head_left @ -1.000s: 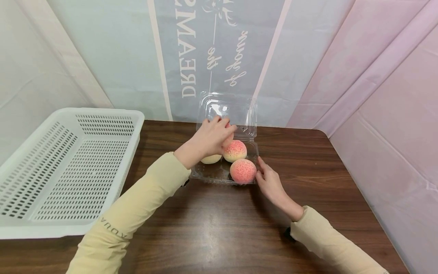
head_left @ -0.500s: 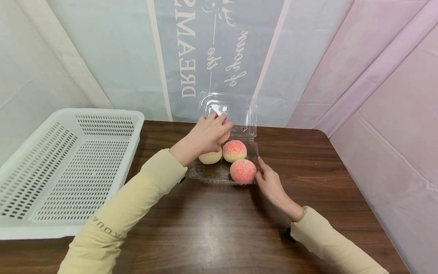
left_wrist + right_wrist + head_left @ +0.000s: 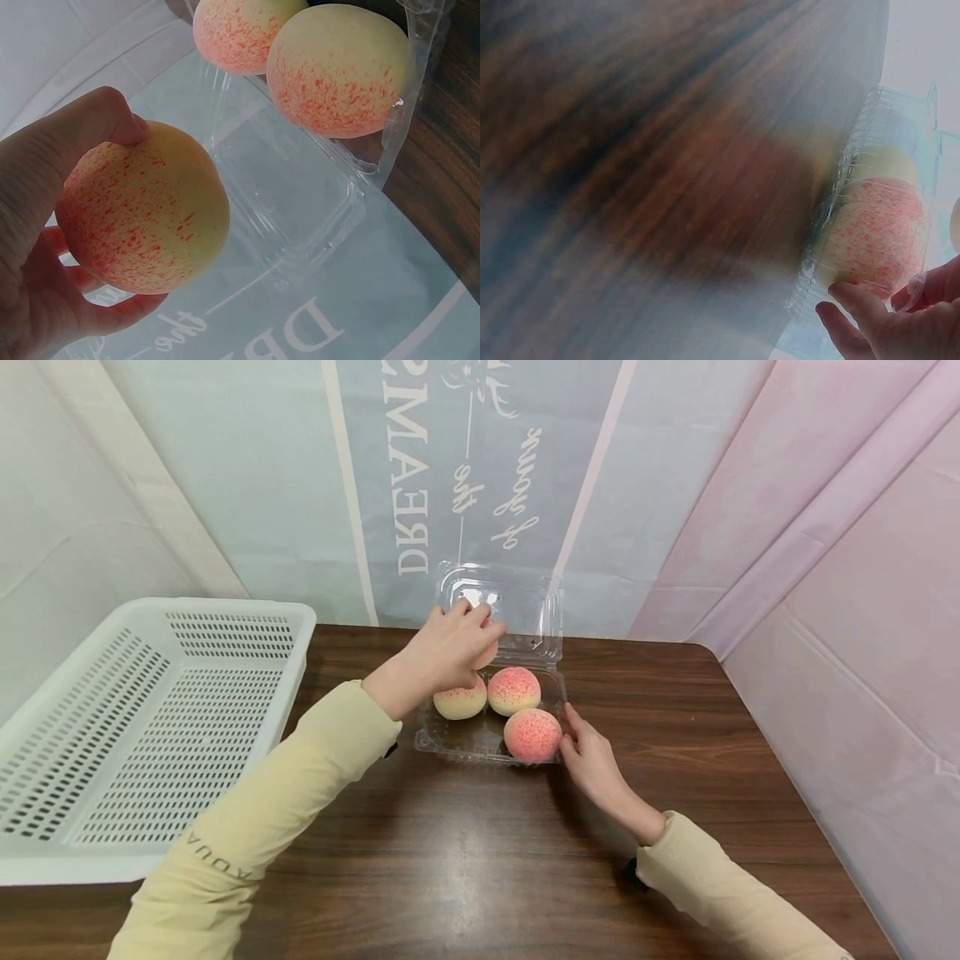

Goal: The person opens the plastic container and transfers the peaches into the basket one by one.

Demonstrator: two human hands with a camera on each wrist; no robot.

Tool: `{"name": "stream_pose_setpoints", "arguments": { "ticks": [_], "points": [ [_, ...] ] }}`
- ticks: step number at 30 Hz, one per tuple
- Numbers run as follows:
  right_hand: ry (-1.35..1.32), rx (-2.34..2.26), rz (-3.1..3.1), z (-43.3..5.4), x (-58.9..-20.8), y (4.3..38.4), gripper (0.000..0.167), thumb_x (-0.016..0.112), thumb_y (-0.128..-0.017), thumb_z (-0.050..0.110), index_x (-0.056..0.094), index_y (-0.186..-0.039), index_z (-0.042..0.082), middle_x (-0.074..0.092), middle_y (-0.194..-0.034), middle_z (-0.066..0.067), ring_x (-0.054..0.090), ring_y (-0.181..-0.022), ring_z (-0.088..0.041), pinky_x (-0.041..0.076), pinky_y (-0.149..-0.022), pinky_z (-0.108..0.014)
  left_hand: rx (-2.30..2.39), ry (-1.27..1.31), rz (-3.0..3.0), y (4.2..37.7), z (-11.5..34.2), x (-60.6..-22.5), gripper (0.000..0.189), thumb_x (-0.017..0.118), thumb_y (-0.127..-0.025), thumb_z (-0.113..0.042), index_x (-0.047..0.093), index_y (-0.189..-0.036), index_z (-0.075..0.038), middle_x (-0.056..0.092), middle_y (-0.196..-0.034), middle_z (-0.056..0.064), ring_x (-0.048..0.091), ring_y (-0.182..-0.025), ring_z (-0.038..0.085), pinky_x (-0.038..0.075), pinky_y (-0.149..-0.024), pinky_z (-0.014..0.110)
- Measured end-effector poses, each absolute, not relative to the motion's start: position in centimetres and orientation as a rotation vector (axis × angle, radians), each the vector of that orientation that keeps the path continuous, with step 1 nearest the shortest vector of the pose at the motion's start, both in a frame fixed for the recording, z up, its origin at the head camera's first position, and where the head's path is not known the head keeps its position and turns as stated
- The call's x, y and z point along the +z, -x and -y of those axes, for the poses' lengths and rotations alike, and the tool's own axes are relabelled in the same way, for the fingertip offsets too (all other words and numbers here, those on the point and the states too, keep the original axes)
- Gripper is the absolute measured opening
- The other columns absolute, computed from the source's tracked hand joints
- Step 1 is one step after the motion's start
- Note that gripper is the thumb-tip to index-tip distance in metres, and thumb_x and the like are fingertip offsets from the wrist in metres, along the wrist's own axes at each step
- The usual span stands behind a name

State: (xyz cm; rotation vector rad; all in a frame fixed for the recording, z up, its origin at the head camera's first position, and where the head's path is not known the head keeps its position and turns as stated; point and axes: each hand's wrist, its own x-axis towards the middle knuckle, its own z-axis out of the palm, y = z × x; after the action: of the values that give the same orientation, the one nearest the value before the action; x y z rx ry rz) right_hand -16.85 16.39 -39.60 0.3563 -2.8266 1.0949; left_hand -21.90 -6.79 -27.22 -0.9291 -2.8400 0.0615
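Observation:
A peach (image 3: 150, 217) is gripped in my left hand (image 3: 442, 649), thumb on one side and curled fingers on the other, above the back of an opened clear plastic clamshell box (image 3: 461, 740). Three more peaches sit in the box: one at back left (image 3: 460, 702), one at back right (image 3: 514, 690) and one at front right (image 3: 533, 735). My right hand (image 3: 592, 766) holds the box's right edge between thumb and fingers. The right wrist view shows those fingertips (image 3: 846, 294) against the clear wall. The box's front left part holds no peach.
A white perforated plastic basket (image 3: 288, 714) stands on the left of the dark wooden table (image 3: 465, 860). Behind the box, its raised lid (image 3: 517, 602) leans near a printed cloth backdrop (image 3: 585, 410). A pale pink cloth wall (image 3: 847, 635) borders the right side.
My left hand has drawn the held peach slightly left and back, uncovering more of the back left peach. My right hand and the box have stayed in place.

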Motion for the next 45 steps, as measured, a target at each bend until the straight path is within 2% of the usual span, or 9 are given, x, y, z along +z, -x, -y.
{"name": "stream_pose_setpoints", "arguments": {
  "ticks": [6,13,24,28,35,41,45],
  "points": [
    [-0.356,1.1,2.831,-16.4,-39.6,16.9,0.05,0.045,-0.087,0.0,0.034,-0.135,-0.009,0.049,-0.125,-0.026,0.052,-0.086,-0.027,0.043,-0.066,-0.033,0.088,0.925,2.849,21.9,7.0,-27.0,0.073,0.081,-0.063,-0.03,0.046,-0.125,-0.016,0.046,-0.12,0.01,0.041,-0.107,0.03,0.041,-0.078,0.049],
    [-0.36,1.11,2.828,-16.5,-39.5,16.8,0.05,0.043,-0.087,0.001,0.033,-0.136,-0.008,0.049,-0.126,-0.025,0.05,-0.076,-0.023,0.039,-0.057,-0.027,0.123,0.936,2.833,21.7,7.1,-26.6,0.071,0.08,-0.064,-0.028,0.046,-0.125,-0.015,0.046,-0.121,0.01,0.042,-0.106,0.032,0.041,-0.077,0.048],
    [-0.358,1.102,2.833,-16.5,-39.4,16.8,0.051,0.043,-0.087,0.001,0.033,-0.136,-0.007,0.049,-0.126,-0.025,0.049,-0.073,-0.022,0.038,-0.058,-0.028,0.128,0.948,2.836,21.3,7.4,-26.3,0.074,0.077,-0.065,-0.024,0.042,-0.13,-0.015,0.046,-0.124,0.011,0.042,-0.108,0.032,0.04,-0.079,0.049],
    [-0.357,1.104,2.835,-16.5,-39.4,16.8,0.051,0.043,-0.087,0.0,0.033,-0.136,-0.007,0.049,-0.126,-0.025,0.048,-0.072,-0.021,0.038,-0.057,-0.027,0.123,0.953,2.819,21.1,7.7,-26.3,0.074,0.077,-0.065,-0.023,0.043,-0.13,-0.015,0.048,-0.118,0.01,0.043,-0.106,0.031,0.041,-0.077,0.047],
    [-0.36,1.104,2.83,-16.5,-39.5,16.8,0.051,0.044,-0.087,0.0,0.033,-0.136,-0.008,0.05,-0.126,-0.025,0.048,-0.073,-0.022,0.039,-0.059,-0.028,0.136,0.981,2.772,20.7,8.1,-26.4,0.062,0.073,-0.066,-0.017,0.046,-0.121,-0.015,0.05,-0.104,0.007,0.044,-0.094,0.028,0.041,-0.069,0.042],
    [-0.365,1.106,2.836,-16.5,-39.4,16.7,0.051,0.044,-0.087,0.002,0.033,-0.136,-0.008,0.049,-0.126,-0.025,0.048,-0.074,-0.023,0.039,-0.058,-0.029,0.128,0.992,2.746,20.6,8.3,-26.4,0.054,0.072,-0.068,-0.017,0.048,-0.116,-0.015,0.05,-0.101,0.007,0.045,-0.091,0.028,0.041,-0.067,0.041],
    [-0.368,1.108,2.835,-16.5,-39.4,16.7,0.051,0.043,-0.087,0.003,0.033,-0.136,-0.008,0.049,-0.126,-0.025,0.047,-0.072,-0.022,0.038,-0.056,-0.027,0.132,0.991,2.747,20.5,8.6,-26.3,0.058,0.072,-0.068,-0.019,0.047,-0.121,-0.016,0.05,-0.103,0.008,0.045,-0.095,0.029,0.042,-0.069,0.043]
  ]
}}
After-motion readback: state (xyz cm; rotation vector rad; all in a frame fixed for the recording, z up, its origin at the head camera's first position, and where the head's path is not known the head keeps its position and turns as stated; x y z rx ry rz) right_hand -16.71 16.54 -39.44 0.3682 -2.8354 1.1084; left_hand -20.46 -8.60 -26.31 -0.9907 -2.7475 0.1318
